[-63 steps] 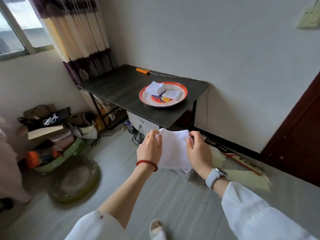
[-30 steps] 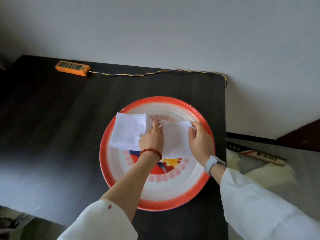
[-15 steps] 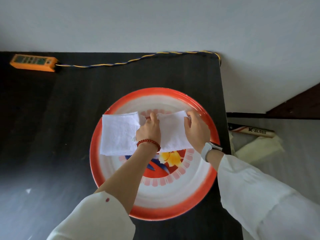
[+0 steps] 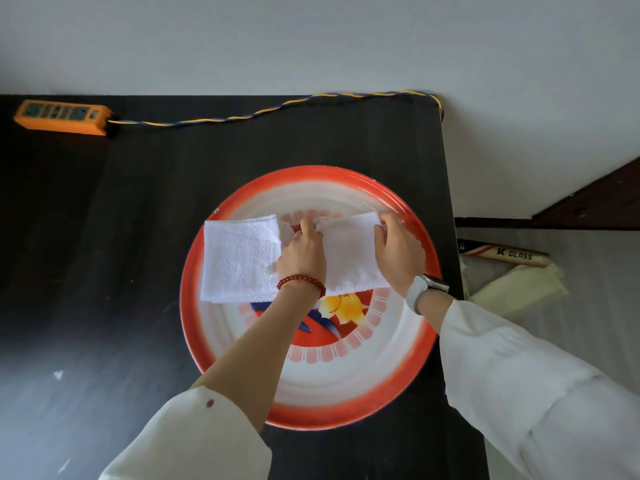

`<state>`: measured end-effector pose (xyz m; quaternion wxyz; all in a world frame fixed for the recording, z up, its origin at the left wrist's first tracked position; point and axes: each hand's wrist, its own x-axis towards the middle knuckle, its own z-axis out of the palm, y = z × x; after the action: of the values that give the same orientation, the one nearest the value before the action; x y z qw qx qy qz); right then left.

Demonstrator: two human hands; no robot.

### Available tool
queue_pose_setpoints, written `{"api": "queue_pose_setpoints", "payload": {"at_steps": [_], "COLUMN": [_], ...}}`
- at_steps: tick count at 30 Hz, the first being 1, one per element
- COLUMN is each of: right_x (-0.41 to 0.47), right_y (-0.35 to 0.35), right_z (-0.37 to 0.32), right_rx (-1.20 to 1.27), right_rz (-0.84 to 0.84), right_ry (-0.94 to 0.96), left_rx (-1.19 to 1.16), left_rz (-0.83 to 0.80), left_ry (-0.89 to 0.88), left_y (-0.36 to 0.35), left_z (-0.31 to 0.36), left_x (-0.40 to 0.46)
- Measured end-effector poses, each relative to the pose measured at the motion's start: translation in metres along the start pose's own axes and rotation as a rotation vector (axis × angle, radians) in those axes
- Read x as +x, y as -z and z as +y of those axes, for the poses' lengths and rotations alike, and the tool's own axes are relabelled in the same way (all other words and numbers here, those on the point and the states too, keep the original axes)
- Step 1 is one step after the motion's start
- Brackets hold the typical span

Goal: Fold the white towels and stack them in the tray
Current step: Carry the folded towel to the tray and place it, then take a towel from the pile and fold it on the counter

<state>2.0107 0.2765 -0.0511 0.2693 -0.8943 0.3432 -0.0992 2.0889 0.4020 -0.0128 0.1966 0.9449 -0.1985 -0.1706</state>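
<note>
- Step in hand (judged): setting a folded towel into the tray, on the half nearer the table's right edge.
- The left hand pinches the towel's far left corner; the right hand grips its far right corner, fingers curled over the edge. The two hands are apart, one at each end of the cloth.
- A stack of folded towels already lies in the tray's left half, just beside the left hand; whether the two cloths touch cannot be told.
- To do this well, the person should lower the cloth flat, keep both corners level so the fold does not open, and square its edge with the neighbouring stack before letting go.
- Materials: the towels are white terry, nubbly and soft, roughly square when folded, and likely to slump if dropped.
- The tray is round, glossy (enamel, by its look), red-rimmed with a painted flower centre, so cloth may slide on it.
- The table is dark and matt; an orange power strip with a braided cable lies along its far edge.
</note>
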Motion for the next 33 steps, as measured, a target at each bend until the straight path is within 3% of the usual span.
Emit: {"api": "queue_pose_setpoints", "payload": {"at_steps": [13, 17, 21, 26, 30, 33], "right_x": [-0.002, -0.005, -0.018, -0.043, -0.043, -0.036], "right_y": [-0.005, -0.001, 0.010, 0.010, 0.004, 0.002], "right_z": [0.004, 0.003, 0.001, 0.013, 0.014, 0.013], "right_rx": [-0.123, -0.057, -0.094, -0.467, -0.546, -0.569], "right_rz": [-0.020, 0.011, 0.078, -0.118, -0.329, -0.332], "right_ry": [0.008, 0.023, 0.210, 0.494, 0.364, 0.362], "left_rx": [0.072, 0.126, 0.121, 0.115, 0.281, 0.430], "left_rz": [-0.074, -0.110, -0.119, -0.167, -0.056, -0.114], "left_ry": [0.019, 0.038, 0.040, 0.037, -0.156, -0.288], "left_y": [-0.001, -0.001, -0.003, -0.001, -0.011, -0.021], "left_z": [-0.002, 0.000, -0.004, -0.003, -0.004, -0.009], "left_x": [0.000, -0.005, -0.017, -0.024, -0.033, -0.031]}}
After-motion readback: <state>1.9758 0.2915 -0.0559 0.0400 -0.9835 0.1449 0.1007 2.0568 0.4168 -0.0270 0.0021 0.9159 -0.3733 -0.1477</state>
